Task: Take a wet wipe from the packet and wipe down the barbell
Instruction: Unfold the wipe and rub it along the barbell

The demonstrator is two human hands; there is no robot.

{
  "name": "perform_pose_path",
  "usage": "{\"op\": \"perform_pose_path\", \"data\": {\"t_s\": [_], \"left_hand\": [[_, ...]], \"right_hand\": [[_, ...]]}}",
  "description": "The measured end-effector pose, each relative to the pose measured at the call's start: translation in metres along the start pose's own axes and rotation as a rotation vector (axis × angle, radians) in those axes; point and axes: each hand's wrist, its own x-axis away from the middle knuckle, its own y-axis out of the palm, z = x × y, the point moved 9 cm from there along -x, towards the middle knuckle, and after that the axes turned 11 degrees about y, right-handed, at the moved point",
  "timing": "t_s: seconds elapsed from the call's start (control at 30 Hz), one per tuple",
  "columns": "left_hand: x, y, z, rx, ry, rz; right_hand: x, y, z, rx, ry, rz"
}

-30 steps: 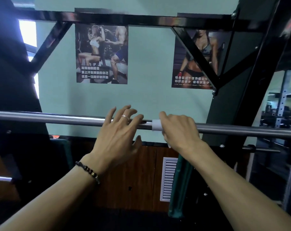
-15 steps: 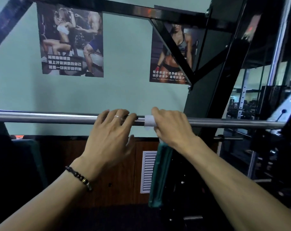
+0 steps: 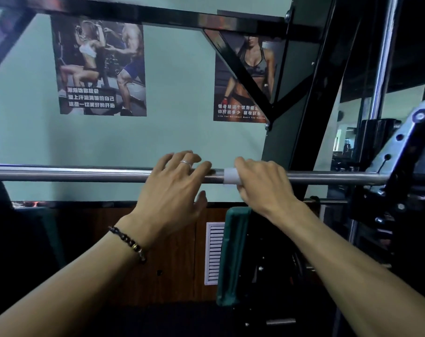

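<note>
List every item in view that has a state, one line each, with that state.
barbell: horizontal, racked at its right end, both hands on it
wet wipe: wrapped around the bar, pinched under the right hand
right hand: closed over the wipe and bar
left hand: fingers spread, draped over the bar, not gripping
wall vent: slats closed or open, cannot tell

A pale green wall (image 3: 177, 132) fills the upper frame, with two fitness posters (image 3: 98, 66) hung on it. Dark wood panelling (image 3: 172, 254) with a white vent grille (image 3: 214, 252) runs along the lower centre. A black steel frame (image 3: 301, 117) stands at right, with bright daylight at the far left edge.
</note>
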Motion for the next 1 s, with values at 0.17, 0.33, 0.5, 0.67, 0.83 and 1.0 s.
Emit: {"op": "perform_pose_path", "data": {"t_s": [0.17, 0.33, 0.5, 0.67, 0.83, 1.0], "left_hand": [[-0.027, 0.008, 0.035, 0.006, 0.055, -0.007], [-0.04, 0.012, 0.055, 0.012, 0.082, 0.018], [-0.056, 0.021, 0.079, 0.028, 0.1, 0.013], [-0.069, 0.025, 0.098, 0.054, 0.12, 0.043], [-0.077, 0.026, 0.112, 0.063, 0.139, 0.048], [-0.087, 0.026, 0.12, 0.073, 0.156, 0.078]], "right_hand": [[0.017, 0.009, 0.077, -0.015, 0.035, -0.079], [0.03, 0.009, 0.131, -0.006, 0.18, -0.04], [0.028, 0.012, 0.096, -0.035, 0.092, 0.014], [0.044, 0.017, 0.175, 0.007, 0.209, -0.036], [0.043, 0.02, 0.173, -0.019, 0.351, -0.009], [0.05, 0.019, 0.194, 0.028, 0.361, -0.021]]}}
